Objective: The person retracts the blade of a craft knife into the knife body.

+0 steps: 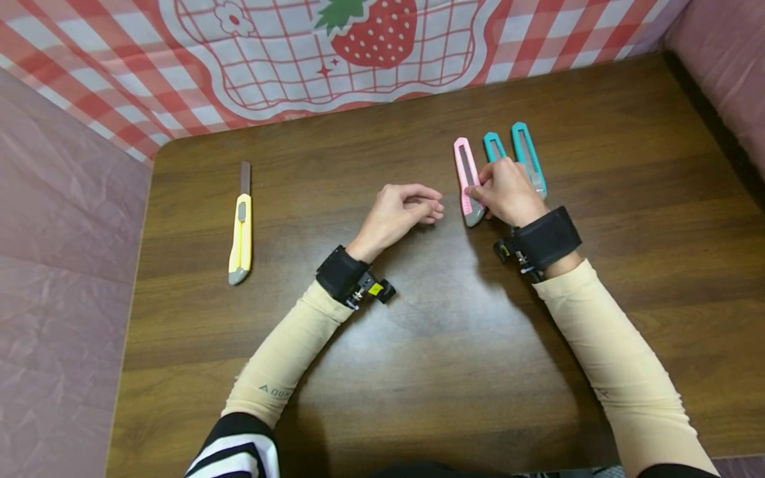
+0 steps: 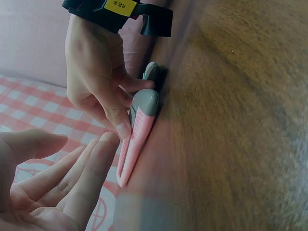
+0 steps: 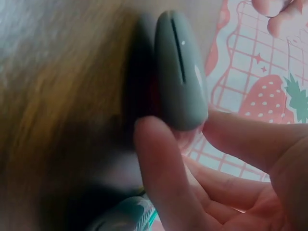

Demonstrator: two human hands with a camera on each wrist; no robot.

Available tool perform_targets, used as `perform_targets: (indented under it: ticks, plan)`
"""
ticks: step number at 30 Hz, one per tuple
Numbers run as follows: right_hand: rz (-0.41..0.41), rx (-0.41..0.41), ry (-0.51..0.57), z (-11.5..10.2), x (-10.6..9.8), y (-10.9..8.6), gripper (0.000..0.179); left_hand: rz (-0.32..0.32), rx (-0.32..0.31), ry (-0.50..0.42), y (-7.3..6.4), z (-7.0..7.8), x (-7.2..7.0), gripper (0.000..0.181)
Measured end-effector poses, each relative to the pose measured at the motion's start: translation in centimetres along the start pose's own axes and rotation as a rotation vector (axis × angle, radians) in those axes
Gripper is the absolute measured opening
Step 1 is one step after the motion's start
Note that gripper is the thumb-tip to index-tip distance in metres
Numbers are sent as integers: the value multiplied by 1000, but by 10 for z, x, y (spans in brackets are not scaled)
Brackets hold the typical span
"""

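My right hand pinches the grey-ended part of a pink box cutter between thumb and fingers. In the right wrist view, the grey end cap shows close up beside the fingertips. No blade sticks out of the pink cutter. Just right of it lie two teal box cutters, the nearer one partly hidden by my right hand, the other along its far side. My left hand hovers to the left of the pink cutter, fingers loosely bent, holding nothing.
A yellow box cutter lies on the left part of the wooden table, its blade extended away from me. Behind the table's far edge hangs a red-and-white checked cloth with a strawberry print.
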State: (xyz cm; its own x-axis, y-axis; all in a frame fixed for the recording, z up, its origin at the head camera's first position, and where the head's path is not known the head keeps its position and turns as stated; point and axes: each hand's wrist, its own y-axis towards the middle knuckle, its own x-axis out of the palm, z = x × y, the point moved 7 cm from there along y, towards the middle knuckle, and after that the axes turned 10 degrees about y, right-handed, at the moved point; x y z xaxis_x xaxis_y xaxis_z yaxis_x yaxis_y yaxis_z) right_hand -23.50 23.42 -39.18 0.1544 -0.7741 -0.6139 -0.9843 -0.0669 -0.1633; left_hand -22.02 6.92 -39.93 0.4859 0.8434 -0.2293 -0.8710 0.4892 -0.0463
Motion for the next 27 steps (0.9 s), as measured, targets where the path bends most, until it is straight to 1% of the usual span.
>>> perform_targets:
  ticks: [4, 12, 15, 17, 19, 21, 22, 24, 26, 27]
  plan:
    - [13, 26, -38, 1, -1, 0, 19, 1, 7, -1, 0, 1, 0, 17]
    - [6, 37, -41, 3, -1, 0, 21, -1, -2, 1, 0, 1, 1, 17]
    - [7, 31, -46, 3, -2, 0, 22, 6, -2, 8, -1, 2, -2, 17]
    - [17, 17, -52, 2, -4, -1, 23, 15, 2, 10, -1, 4, -7, 17]
    - [40, -13, -53, -1, -7, -3, 25, 32, 4, 39, -5, 15, -15, 16]
    - [68, -42, -54, -5, -9, -4, 27, 52, 20, 77, -5, 18, -27, 16]
    - [83, -60, -53, -7, -11, -4, 27, 65, 27, 111, -5, 21, -35, 16]
    - [107, -82, -50, -10, -12, -5, 28, 104, 48, 215, -7, 26, -52, 14]
    - [115, -90, -48, -12, -12, -5, 29, 162, 70, 368, -6, 24, -74, 15]
    - [116, -94, -46, -13, -12, -5, 28, 201, 75, 459, -8, 26, -86, 15]
